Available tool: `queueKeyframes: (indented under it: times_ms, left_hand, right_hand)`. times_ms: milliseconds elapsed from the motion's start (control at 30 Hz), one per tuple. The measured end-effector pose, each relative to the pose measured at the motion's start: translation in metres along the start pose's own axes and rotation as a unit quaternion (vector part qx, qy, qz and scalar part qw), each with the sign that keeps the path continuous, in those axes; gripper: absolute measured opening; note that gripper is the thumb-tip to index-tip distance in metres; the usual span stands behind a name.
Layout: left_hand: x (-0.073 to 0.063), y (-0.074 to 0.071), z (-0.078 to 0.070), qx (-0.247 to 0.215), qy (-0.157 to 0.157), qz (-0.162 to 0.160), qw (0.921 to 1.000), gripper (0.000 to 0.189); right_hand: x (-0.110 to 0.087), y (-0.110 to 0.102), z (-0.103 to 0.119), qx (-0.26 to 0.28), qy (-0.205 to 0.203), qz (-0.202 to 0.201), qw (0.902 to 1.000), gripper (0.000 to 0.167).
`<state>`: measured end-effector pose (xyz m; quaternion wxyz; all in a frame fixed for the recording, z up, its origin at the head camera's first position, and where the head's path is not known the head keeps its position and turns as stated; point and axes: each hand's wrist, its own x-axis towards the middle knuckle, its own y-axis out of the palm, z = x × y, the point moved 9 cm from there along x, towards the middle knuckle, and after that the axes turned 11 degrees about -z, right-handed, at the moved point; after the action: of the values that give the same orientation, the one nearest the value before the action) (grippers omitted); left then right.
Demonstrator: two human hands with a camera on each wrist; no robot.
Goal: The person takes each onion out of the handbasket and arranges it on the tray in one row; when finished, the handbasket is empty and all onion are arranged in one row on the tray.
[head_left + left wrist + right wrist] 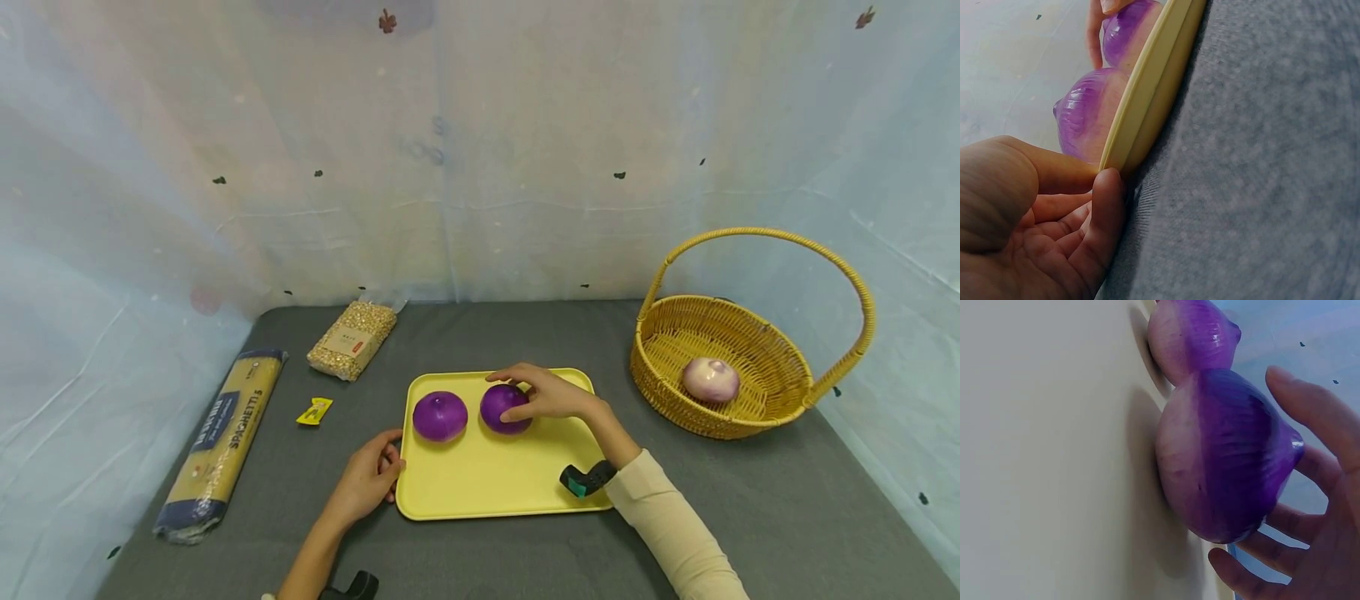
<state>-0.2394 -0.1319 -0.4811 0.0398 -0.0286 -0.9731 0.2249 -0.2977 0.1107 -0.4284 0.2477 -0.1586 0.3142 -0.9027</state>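
Note:
Two purple onions sit on a yellow tray (495,487), one on the left (440,417) and one nearer the middle (501,410). My right hand (551,396) reaches over the middle onion from the right, fingers spread around its far side. In the right wrist view a gap shows between the thumb (1307,403) and this onion (1229,456); the fingers pass partly behind it. With thumb and finger, my left hand (366,479) pinches the left rim of the tray, as the left wrist view shows close up (1147,94).
A wicker basket (652,392) with a tall handle stands at the right, holding a paler purple onion (711,380). At the left lie a spaghetti pack (225,442), a bag of grains (352,340) and a small yellow packet (314,411). A pale curtain hangs behind the table.

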Motion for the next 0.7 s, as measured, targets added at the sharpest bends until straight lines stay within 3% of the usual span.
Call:
queueKeyframes:
  times_ms: [367,700]
  left_hand:
    - [0.000,0.000,0.000,0.001,0.002,0.000,1.0000,0.042]
    - [-0.001,-0.001,-0.004,-0.006,0.010,0.001,0.9999,0.042]
  right_hand:
    - [-0.005,-0.024,0.001,0.003,-0.003,-0.040,0.9992,0.064]
    - [-0.022,-0.081,0.001,0.001,-0.029,-0.156,0.9874,0.059]
